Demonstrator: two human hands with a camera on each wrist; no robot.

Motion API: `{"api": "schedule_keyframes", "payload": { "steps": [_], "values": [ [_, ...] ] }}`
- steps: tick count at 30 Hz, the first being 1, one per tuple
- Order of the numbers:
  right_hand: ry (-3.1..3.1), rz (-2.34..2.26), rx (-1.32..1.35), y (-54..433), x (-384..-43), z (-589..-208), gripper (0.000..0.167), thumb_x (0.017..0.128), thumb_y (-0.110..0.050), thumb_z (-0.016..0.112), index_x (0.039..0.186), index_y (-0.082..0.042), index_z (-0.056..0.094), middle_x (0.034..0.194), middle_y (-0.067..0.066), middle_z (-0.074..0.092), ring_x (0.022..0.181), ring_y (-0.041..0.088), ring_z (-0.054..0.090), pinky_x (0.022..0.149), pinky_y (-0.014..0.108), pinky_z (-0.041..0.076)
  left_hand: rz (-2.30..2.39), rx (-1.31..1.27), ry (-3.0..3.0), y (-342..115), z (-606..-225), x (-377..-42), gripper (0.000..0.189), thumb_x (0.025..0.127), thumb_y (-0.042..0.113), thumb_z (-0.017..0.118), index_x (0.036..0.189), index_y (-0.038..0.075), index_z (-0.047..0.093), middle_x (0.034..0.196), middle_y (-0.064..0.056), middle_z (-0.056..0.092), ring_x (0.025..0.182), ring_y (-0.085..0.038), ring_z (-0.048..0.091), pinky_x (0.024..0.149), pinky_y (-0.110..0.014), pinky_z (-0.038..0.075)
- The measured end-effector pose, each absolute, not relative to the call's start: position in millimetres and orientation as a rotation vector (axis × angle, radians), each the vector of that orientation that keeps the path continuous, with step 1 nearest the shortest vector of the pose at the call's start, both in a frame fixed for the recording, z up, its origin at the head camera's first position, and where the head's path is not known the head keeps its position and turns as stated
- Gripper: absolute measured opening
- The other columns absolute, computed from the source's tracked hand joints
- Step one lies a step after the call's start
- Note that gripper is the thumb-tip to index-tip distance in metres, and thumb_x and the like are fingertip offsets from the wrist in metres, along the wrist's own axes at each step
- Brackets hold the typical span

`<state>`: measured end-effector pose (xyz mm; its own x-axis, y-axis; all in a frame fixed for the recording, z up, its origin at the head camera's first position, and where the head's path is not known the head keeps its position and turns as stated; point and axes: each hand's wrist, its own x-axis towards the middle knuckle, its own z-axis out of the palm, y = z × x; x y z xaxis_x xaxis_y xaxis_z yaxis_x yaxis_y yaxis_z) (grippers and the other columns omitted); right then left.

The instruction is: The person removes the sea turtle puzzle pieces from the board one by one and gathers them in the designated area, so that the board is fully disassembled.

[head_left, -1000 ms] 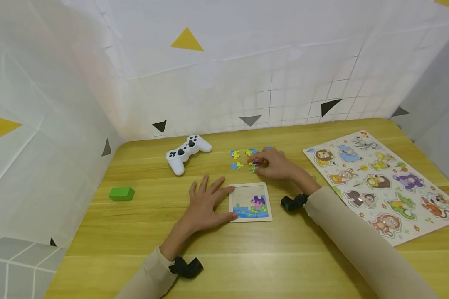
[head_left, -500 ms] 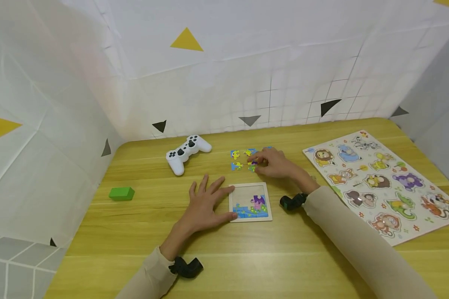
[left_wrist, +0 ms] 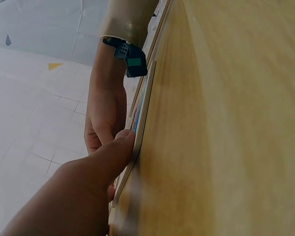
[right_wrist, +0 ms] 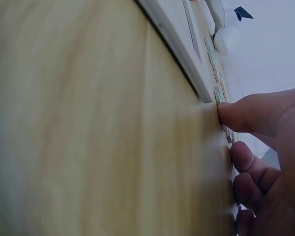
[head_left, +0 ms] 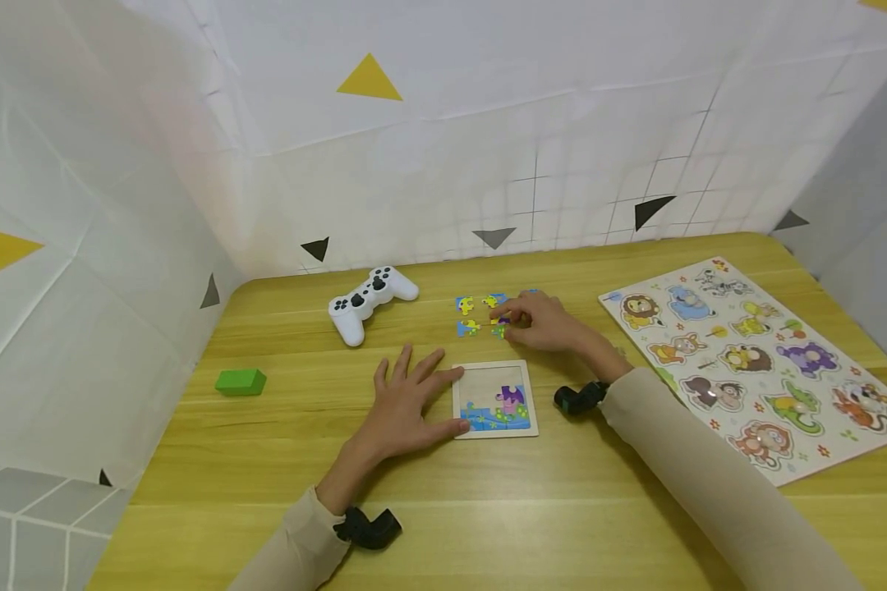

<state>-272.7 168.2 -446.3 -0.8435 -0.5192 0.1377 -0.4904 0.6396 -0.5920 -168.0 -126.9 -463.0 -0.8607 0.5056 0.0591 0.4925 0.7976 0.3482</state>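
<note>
My left hand point(head_left: 406, 414) lies with fingers spread on the table. Its index fingertip and thumb rest on the left edge of a small wooden puzzle tray point(head_left: 532, 402), and the left wrist view shows the thumb point(left_wrist: 123, 137) on the rim. Blue, green, pink and purple pieces point(head_left: 495, 417) fill the tray's lower part. Beyond the tray my right hand point(head_left: 543, 322) bends over loose puzzle pieces point(head_left: 466, 305). Its index finger and thumb stand on either side of a partly hidden purple piece point(head_left: 502, 322). In the right wrist view, the thumb point(right_wrist: 231, 115) touches a piece at table level.
A white game controller point(head_left: 369, 300) lies at the back left, with a green block point(head_left: 240, 382) nearer the left edge. On the right, a large animal puzzle board point(head_left: 710, 332) lies near my right forearm. Patterned sheets point(head_left: 443, 164) stand behind the table point(head_left: 303, 394).
</note>
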Motion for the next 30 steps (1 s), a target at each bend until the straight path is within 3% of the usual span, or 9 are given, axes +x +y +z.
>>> {"api": "schedule_keyframes", "payload": {
  "steps": [3,9,16,20,25,30],
  "values": [
    [2.803,-1.013,-0.875,169.1,-273.2,-447.2,0.038,0.092,-0.014,0.067,0.130,-0.014,0.070,0.097,0.007,0.065,0.087,0.022,0.057,0.077,0.039,0.032,0.558,0.814,2.943,-126.8,-463.1,-167.7,0.076,0.084,0.079,0.057,0.151,0.044,0.044,0.169,0.004,0.028,0.159,-0.044,0.004,0.118,-0.072,0.000],
    [2.721,-1.172,-0.943,172.0,-273.5,-447.8,0.038,0.092,-0.009,0.069,0.129,-0.006,0.069,0.095,0.010,0.072,0.078,0.019,0.064,0.074,0.034,0.048,0.551,0.807,2.942,-126.6,-462.6,-167.3,0.077,0.084,0.080,0.056,0.152,0.045,0.044,0.169,0.004,0.027,0.159,-0.044,0.003,0.118,-0.072,-0.001],
    [2.643,-1.236,-0.943,174.6,-267.3,-447.9,0.036,0.094,-0.007,0.070,0.130,-0.006,0.069,0.096,0.010,0.069,0.077,0.019,0.055,0.074,0.031,0.047,0.550,0.804,2.939,-126.7,-462.2,-167.6,0.077,0.084,0.080,0.056,0.152,0.045,0.043,0.170,0.004,0.026,0.159,-0.043,0.003,0.118,-0.071,-0.001],
    [2.598,-1.246,-0.940,176.0,-259.8,-447.3,0.036,0.092,-0.007,0.071,0.129,-0.008,0.070,0.102,0.008,0.070,0.086,0.020,0.058,0.082,0.035,0.049,0.540,0.800,2.935,-126.8,-462.2,-168.1,0.078,0.083,0.080,0.056,0.152,0.046,0.042,0.170,0.004,0.025,0.159,-0.043,0.002,0.118,-0.071,-0.001],
    [2.585,-1.204,-0.963,178.7,-246.8,-447.7,0.035,0.091,-0.012,0.074,0.126,-0.015,0.072,0.116,0.006,0.068,0.094,0.022,0.052,0.085,0.036,0.044,0.545,0.800,2.932,-127.0,-462.3,-168.0,0.078,0.083,0.080,0.057,0.152,0.045,0.043,0.170,0.004,0.026,0.159,-0.043,0.003,0.118,-0.071,-0.001],
    [2.582,-1.158,-0.992,181.7,-234.0,-447.5,0.034,0.090,-0.015,0.076,0.124,-0.020,0.074,0.114,0.004,0.066,0.100,0.022,0.053,0.087,0.037,0.043,0.543,0.797,2.928,-126.9,-462.3,-168.0,0.078,0.084,0.080,0.056,0.152,0.045,0.043,0.170,0.004,0.025,0.159,-0.043,0.002,0.118,-0.071,-0.001]
  ]
}}
